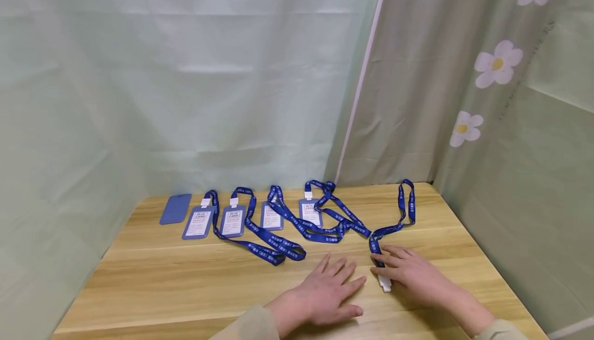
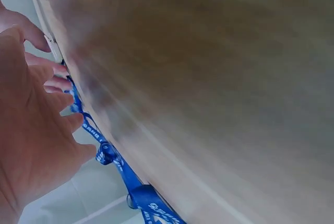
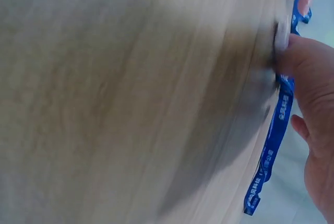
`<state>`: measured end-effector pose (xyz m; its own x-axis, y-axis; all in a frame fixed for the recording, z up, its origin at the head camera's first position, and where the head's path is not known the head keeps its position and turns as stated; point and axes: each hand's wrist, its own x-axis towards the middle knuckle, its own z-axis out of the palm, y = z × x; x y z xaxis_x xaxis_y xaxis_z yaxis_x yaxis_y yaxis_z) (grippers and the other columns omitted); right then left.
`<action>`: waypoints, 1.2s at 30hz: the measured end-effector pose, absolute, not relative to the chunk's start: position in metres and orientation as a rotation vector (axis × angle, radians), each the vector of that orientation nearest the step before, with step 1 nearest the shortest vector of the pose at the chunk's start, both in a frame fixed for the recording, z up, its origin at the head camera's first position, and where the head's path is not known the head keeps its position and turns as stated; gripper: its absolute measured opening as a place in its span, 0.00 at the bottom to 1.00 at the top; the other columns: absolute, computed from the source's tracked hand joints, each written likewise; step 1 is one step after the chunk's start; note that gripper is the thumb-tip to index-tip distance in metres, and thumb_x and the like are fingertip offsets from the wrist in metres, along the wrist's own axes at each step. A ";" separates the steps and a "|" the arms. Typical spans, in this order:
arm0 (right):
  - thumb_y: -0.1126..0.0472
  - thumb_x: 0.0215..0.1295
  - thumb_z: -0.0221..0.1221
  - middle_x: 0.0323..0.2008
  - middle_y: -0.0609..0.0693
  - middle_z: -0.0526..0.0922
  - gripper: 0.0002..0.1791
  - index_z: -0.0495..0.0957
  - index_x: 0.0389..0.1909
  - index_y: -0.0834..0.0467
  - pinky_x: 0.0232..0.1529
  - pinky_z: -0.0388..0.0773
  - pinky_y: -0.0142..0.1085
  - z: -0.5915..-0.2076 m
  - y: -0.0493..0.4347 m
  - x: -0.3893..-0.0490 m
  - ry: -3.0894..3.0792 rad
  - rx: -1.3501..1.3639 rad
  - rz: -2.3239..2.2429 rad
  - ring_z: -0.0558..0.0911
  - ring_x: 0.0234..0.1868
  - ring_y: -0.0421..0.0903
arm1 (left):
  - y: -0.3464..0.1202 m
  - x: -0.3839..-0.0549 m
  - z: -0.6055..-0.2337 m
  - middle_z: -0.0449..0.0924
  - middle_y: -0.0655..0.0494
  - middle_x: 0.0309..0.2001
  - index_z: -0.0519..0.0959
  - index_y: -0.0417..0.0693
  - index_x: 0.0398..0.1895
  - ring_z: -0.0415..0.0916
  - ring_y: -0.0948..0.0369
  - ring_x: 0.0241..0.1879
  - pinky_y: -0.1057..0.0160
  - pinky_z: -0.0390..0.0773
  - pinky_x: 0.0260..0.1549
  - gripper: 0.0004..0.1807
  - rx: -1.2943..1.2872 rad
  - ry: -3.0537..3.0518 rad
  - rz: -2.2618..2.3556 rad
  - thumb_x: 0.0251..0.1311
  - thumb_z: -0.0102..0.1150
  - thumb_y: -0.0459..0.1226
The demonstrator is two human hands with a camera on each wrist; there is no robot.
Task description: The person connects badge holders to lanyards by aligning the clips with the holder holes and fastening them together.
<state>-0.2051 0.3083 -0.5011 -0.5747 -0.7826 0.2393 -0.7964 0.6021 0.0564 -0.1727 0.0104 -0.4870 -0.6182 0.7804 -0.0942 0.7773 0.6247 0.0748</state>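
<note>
My right hand [image 1: 417, 275] lies over the lower end of a blue printed lanyard [image 1: 406, 221], its extended fingers touching the strap beside the whitish clip [image 1: 384, 283]. In the right wrist view, the thumb [image 3: 302, 57] is right at that clip. No card holder shows on this lanyard. My left hand [image 1: 325, 291] is palm down with spread fingers, low over the table, left of the clip and holding nothing. Beyond it lies the looped strap [image 1: 278, 251] of another lanyard.
Along the back of the wooden table [image 1: 153, 288] several blue card holders [image 1: 233, 221] with white cards lie in a row, attached to lanyards. A plain blue card holder [image 1: 175, 209] lies at the far left. Curtains [image 1: 232, 71] hang behind the table.
</note>
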 end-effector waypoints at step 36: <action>0.44 0.68 0.66 0.59 0.42 0.81 0.20 0.84 0.58 0.45 0.60 0.77 0.50 -0.518 0.235 -0.204 -2.737 1.122 0.519 0.77 0.62 0.46 | -0.141 -0.189 -0.467 0.43 0.48 0.81 0.53 0.58 0.83 0.38 0.44 0.80 0.35 0.35 0.74 0.37 0.864 3.004 0.271 0.77 0.39 0.60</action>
